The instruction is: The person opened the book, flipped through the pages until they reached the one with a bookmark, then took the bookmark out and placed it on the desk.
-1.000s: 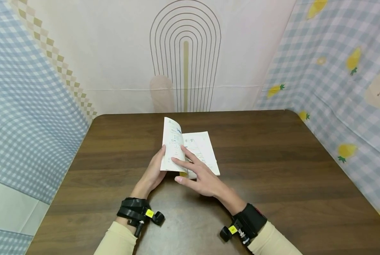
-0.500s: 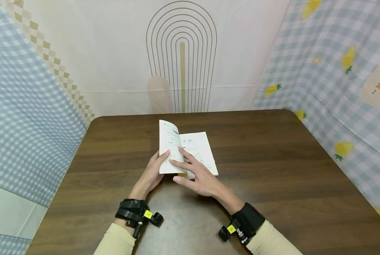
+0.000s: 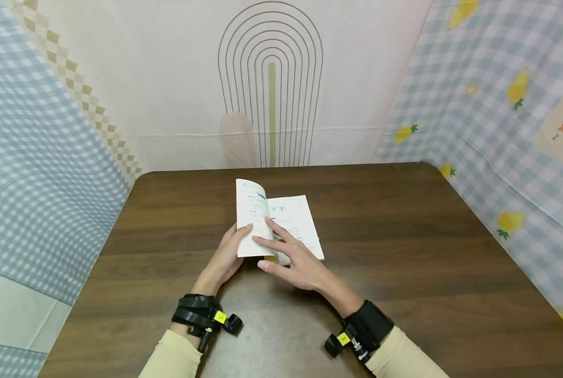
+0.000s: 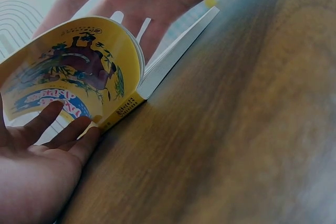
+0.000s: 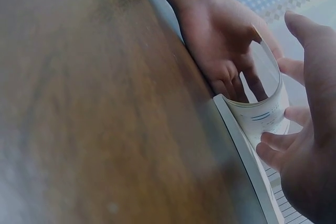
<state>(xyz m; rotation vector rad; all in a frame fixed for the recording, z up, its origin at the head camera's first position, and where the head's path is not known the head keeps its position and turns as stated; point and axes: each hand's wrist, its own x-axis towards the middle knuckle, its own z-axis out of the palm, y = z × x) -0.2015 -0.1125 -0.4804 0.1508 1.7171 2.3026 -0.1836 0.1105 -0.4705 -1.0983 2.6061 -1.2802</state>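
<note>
A paperback book (image 3: 297, 220) lies open on the wooden table, its printed left-hand pages raised and curving up. My left hand (image 3: 225, 258) holds that raised side, thumb over the page edge and fingers behind. From the left wrist view, those fingers spread against the yellow cover (image 4: 86, 66), which bears a cartoon animal. My right hand (image 3: 300, 265) rests its spread fingertips on the page near the fold; in the right wrist view its fingers (image 5: 281, 142) touch the curved page. The right half of the book lies flat under that hand, partly hidden.
The brown wooden table (image 3: 404, 236) extends around the book on all sides. Behind it hangs a white cloth (image 3: 177, 84) with an arch pattern. Blue checked cloths (image 3: 489, 147) border both sides. Each wrist wears a black strap with a small camera (image 3: 234, 324).
The left thumb has come from the page's outer edge onto its face. The raised pages have dipped slightly lower. The right hand stays about where it was.
</note>
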